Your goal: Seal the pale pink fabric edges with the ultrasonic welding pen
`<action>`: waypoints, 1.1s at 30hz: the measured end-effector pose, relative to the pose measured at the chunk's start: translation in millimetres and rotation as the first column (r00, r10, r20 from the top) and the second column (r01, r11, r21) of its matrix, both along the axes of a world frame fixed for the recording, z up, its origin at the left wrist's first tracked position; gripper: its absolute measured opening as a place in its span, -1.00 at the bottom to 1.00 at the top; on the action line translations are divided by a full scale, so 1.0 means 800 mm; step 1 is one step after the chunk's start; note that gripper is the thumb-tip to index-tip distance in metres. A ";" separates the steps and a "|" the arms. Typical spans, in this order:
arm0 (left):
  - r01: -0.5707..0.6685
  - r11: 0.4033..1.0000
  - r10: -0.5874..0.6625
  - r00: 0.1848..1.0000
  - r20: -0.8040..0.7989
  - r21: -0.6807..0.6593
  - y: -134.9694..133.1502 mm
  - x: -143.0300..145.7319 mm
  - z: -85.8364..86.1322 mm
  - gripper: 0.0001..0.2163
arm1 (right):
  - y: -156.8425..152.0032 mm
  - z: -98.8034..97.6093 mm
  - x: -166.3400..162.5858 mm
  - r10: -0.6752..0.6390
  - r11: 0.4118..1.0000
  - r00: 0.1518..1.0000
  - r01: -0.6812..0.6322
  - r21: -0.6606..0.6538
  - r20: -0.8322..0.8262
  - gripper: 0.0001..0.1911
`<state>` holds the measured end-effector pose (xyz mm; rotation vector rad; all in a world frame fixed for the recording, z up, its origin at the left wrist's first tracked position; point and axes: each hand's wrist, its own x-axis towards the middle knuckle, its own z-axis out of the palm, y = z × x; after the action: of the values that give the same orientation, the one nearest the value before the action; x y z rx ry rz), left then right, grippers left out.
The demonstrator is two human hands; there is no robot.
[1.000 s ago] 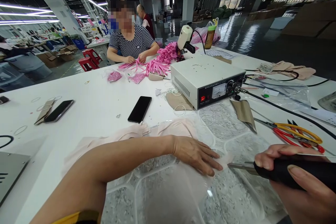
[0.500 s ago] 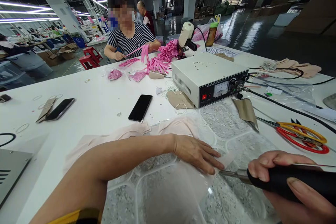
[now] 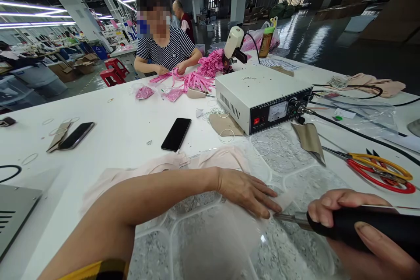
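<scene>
My left hand (image 3: 246,190) lies flat with fingers stretched out, pressing a pale pink fabric piece (image 3: 229,157) onto a clear glass plate (image 3: 288,153). My right hand (image 3: 357,232) is wrapped round the black handle of a tool (image 3: 370,223). The tool's metal tip (image 3: 285,217) touches the fabric edge right beside my left fingertips. A black cable (image 3: 361,133) runs to a white control box (image 3: 262,96) behind the plate.
Yellow and red scissors (image 3: 380,170) lie right of the plate. A black phone (image 3: 176,134) and a second phone (image 3: 76,135) lie on the white table (image 3: 114,109). Across it a person in a striped shirt (image 3: 167,50) handles pink strips (image 3: 193,81).
The tool in my right hand slid left until its tip reached my left fingertips. My left hand stayed in place. The person opposite lifted a pink strip and put it down again.
</scene>
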<state>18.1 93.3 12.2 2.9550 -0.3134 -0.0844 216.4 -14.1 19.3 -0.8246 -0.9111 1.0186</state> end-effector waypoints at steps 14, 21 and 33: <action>-0.077 0.983 0.090 0.993 0.072 -0.169 -0.001 -0.001 -0.003 -0.87 | 0.004 0.000 0.008 0.125 0.988 0.988 -0.132 0.078 0.089 -0.90; -0.077 0.979 0.070 0.996 -0.049 -0.187 0.001 0.001 0.003 -0.81 | -0.006 0.001 0.008 0.159 0.982 0.983 -0.167 0.091 0.088 -0.85; -0.027 0.993 0.032 0.999 0.039 -0.114 0.002 0.001 0.003 -0.80 | -0.005 -0.005 0.004 0.169 0.984 0.984 -0.172 0.055 0.056 -0.87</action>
<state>18.7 94.7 14.2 2.8501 -0.2707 -0.0017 219.7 -18.2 15.7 -0.7345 -1.0647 1.1177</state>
